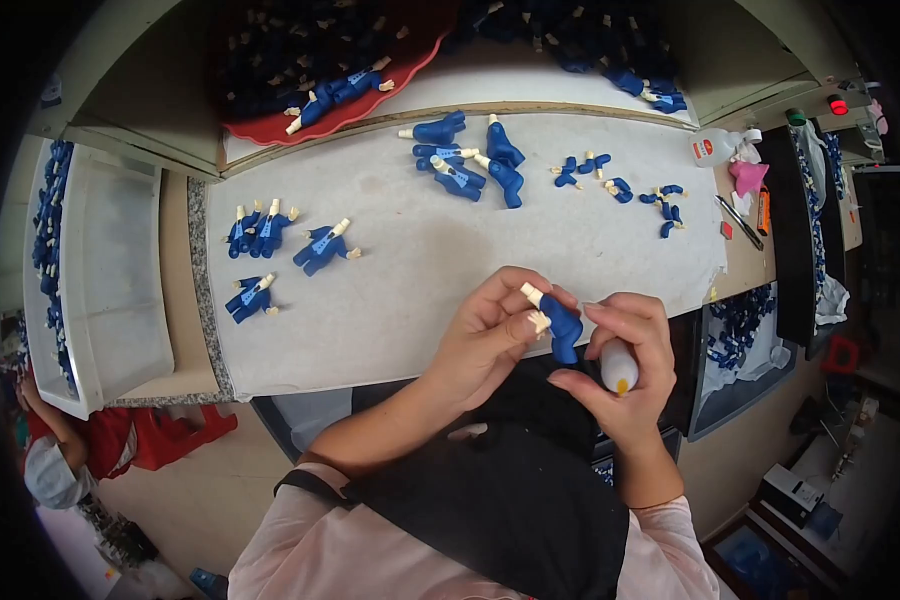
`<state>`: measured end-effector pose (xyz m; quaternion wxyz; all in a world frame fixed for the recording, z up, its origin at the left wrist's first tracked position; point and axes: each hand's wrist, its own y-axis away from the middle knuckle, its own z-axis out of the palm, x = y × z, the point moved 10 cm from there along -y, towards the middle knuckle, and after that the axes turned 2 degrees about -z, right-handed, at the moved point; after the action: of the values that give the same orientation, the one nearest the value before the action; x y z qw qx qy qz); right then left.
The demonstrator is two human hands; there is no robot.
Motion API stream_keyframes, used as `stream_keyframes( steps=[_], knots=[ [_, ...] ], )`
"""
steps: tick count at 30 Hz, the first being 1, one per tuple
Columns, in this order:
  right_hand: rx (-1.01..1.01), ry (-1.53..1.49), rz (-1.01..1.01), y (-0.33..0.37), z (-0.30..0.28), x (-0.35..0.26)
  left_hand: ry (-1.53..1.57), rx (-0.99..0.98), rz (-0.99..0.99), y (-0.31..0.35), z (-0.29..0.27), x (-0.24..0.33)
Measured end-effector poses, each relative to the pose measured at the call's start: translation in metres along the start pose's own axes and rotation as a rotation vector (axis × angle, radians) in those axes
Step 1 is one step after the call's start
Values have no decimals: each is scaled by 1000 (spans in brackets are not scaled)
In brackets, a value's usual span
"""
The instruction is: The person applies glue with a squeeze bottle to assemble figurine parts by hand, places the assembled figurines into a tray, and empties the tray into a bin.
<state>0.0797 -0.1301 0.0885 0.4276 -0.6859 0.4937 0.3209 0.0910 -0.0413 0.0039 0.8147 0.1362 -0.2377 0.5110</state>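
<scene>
The left hand (498, 322) pinched a blue figure (564, 328) between thumb and fingers, over the table's near edge, with the cream neck peg pointing up and a cream hand showing by the thumb; the fingers hid part of its far side. The right hand (638, 362) curled around a white tube (620, 366) with a yellow tip; its fingers covered much of the barrel, and whether they touched the figure could not be told.

Beyond, on the white sheet (370, 300), lay loose arms (620, 190), armless bodies (457, 178) and, at left, figures with arms (268, 232), some overlapping. A red tray (410, 75), cut off above, held a dark heap hard to separate. At right, a clear bottle (712, 149) stood near a pink piece (747, 178) and a pen (740, 222). The black apron (490, 510) blocked the floor below; another person (55, 460) was partly cut off at left.
</scene>
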Motion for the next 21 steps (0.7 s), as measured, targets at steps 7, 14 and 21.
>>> stream_keyframes(
  steps=[7,14,21],
  knots=[
    [80,247,-215,3,8,-20,562,51,-287,6,2,-39],
    [106,153,-149,7,4,-13,644,72,-351,6,3,-47],
    [59,54,-104,7,-4,-8,377,15,-142,1,0,-19]
  ],
)
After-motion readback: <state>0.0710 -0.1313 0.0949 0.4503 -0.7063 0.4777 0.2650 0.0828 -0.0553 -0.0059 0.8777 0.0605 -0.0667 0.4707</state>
